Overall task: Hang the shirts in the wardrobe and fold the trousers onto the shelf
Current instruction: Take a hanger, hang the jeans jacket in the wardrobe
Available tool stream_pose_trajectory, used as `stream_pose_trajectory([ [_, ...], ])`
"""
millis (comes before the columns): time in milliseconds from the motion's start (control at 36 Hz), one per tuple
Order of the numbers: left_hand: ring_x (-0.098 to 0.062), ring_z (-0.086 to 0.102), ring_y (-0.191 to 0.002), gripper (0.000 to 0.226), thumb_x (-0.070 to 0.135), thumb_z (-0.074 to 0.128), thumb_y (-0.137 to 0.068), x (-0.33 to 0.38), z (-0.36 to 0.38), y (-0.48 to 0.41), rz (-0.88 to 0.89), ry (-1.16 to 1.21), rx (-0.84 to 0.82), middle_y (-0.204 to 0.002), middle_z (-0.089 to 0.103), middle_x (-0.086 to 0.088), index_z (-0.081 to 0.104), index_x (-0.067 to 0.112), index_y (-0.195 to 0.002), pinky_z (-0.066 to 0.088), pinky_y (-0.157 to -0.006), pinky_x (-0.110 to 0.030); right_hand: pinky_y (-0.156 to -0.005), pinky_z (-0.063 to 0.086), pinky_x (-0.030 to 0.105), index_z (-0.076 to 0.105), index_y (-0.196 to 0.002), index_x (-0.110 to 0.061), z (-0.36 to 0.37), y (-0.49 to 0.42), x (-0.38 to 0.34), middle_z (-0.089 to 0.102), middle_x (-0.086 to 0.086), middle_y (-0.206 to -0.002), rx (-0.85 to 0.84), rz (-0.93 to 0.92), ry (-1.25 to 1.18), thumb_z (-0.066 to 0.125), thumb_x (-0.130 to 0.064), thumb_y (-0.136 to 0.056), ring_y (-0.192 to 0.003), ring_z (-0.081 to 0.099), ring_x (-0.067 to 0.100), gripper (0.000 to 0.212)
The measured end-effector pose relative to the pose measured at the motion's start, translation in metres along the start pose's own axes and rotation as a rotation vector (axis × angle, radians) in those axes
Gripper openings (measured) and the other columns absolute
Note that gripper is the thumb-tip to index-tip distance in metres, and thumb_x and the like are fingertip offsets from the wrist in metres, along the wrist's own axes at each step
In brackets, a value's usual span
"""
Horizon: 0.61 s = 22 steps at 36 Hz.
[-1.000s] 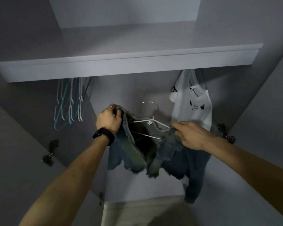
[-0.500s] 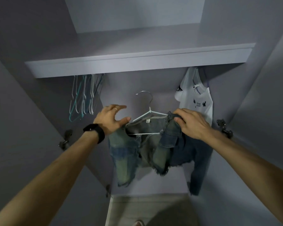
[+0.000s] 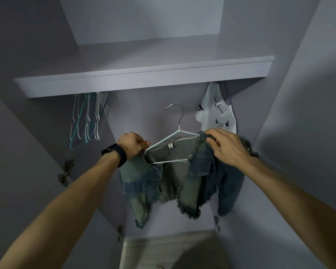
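Spare hangers (image 3: 85, 123) at 10 o'clock. Left hand (image 3: 132, 145) curled, pinched denim shirt (image 3: 144, 181) shoulder against white hanger (image 3: 179, 131); right hand (image 3: 227, 150) pinched other shoulder, 3 o'clock. 1 white shirt (image 3: 227, 123) hung at 1 o'clock. I judged denim not yet hung, trousers unfolded.

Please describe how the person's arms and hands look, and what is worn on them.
Both forearms are bare; no sleeves show. The left hand has a black wristband, like a watch, at its wrist. A thin ring may sit on one finger, too small to confirm. The right hand wears nothing visible.
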<state>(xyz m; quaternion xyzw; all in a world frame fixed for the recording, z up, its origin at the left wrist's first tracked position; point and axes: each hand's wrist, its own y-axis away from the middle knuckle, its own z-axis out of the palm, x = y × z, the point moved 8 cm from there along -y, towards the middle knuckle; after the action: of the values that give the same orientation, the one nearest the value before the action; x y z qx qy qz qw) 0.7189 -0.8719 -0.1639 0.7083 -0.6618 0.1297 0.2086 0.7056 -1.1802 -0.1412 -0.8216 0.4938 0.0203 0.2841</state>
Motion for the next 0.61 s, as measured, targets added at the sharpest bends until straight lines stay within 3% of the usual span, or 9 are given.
stream_pose_trajectory([
  [83, -0.031, 0.063, -0.093, 0.041, 0.046, 0.055, -0.100, 0.004, -0.009, 0.005, -0.027, 0.075, 0.158, -0.084, 0.066, -0.007, 0.069, 0.013, -0.081, 0.039, -0.074, -0.028, -0.072, 0.050, 0.036, 0.064, -0.119, -0.011, 0.007, -0.001, -0.001, 0.064, 0.009, -0.097, -0.068, -0.035, 0.038, 0.056, -0.013, -0.100, -0.083, 0.062, 0.031, 0.021],
  [139, -0.036, 0.062, -0.092, 0.046, 0.045, 0.052, -0.101, 0.017, -0.022, 0.012, -0.005, 0.094, 0.305, -0.082, 0.065, -0.012, 0.068, 0.005, -0.085, 0.037, -0.071, -0.030, -0.070, 0.050, 0.039, 0.062, -0.116, -0.009, 0.015, -0.004, -0.003, 0.059, 0.008, -0.090, -0.130, -0.054, 0.075, 0.053, -0.012, -0.101, -0.080, 0.060, 0.033, 0.018],
  [222, -0.037, 0.061, -0.090, 0.044, 0.044, 0.050, -0.102, 0.045, -0.034, 0.025, 0.073, -0.004, 0.453, -0.080, 0.062, -0.008, 0.065, 0.007, -0.084, 0.034, -0.068, -0.032, -0.068, 0.046, 0.038, 0.058, -0.114, -0.008, 0.023, -0.008, 0.000, 0.054, 0.005, -0.085, -0.156, -0.025, 0.107, 0.050, -0.013, -0.102, -0.079, 0.059, 0.034, 0.015],
  [333, -0.042, 0.062, -0.094, 0.041, 0.046, 0.046, -0.103, 0.040, -0.060, 0.033, 0.077, -0.102, 0.573, -0.106, 0.065, -0.015, 0.067, 0.012, -0.096, 0.046, -0.073, -0.040, -0.067, 0.049, 0.039, 0.057, -0.117, -0.007, 0.032, -0.006, -0.003, 0.055, 0.009, -0.084, -0.211, -0.068, 0.142, 0.048, -0.014, -0.103, -0.075, 0.058, 0.034, 0.018],
  [417, -0.042, 0.063, -0.093, 0.043, 0.048, 0.047, -0.102, 0.013, -0.086, 0.030, -0.011, -0.100, 0.602, -0.105, 0.067, -0.019, 0.066, 0.011, -0.092, 0.052, -0.077, -0.044, -0.063, 0.051, 0.043, 0.058, -0.116, -0.008, 0.034, -0.007, -0.015, 0.056, 0.011, -0.084, -0.208, -0.102, 0.156, 0.046, -0.016, -0.104, -0.069, 0.055, 0.033, 0.019],
  [500, -0.042, 0.063, -0.090, 0.037, 0.047, 0.048, -0.101, 0.031, -0.071, 0.036, 0.067, -0.144, 0.535, -0.100, 0.066, -0.017, 0.059, 0.016, -0.084, 0.051, -0.074, -0.044, -0.060, 0.043, 0.037, 0.059, -0.120, -0.010, 0.030, -0.019, -0.034, 0.058, 0.014, -0.086, -0.135, -0.093, 0.108, 0.047, -0.017, -0.104, -0.069, 0.055, 0.035, 0.021],
  [611, -0.036, 0.064, -0.089, 0.036, 0.046, 0.051, -0.101, 0.059, -0.028, 0.050, 0.177, -0.104, 0.440, -0.093, 0.068, -0.008, 0.064, 0.015, -0.089, 0.040, -0.068, -0.035, -0.068, 0.050, 0.043, 0.060, -0.122, -0.009, 0.026, -0.028, -0.046, 0.061, 0.016, -0.089, -0.064, -0.089, 0.048, 0.050, -0.013, -0.102, -0.076, 0.060, 0.039, 0.023],
])
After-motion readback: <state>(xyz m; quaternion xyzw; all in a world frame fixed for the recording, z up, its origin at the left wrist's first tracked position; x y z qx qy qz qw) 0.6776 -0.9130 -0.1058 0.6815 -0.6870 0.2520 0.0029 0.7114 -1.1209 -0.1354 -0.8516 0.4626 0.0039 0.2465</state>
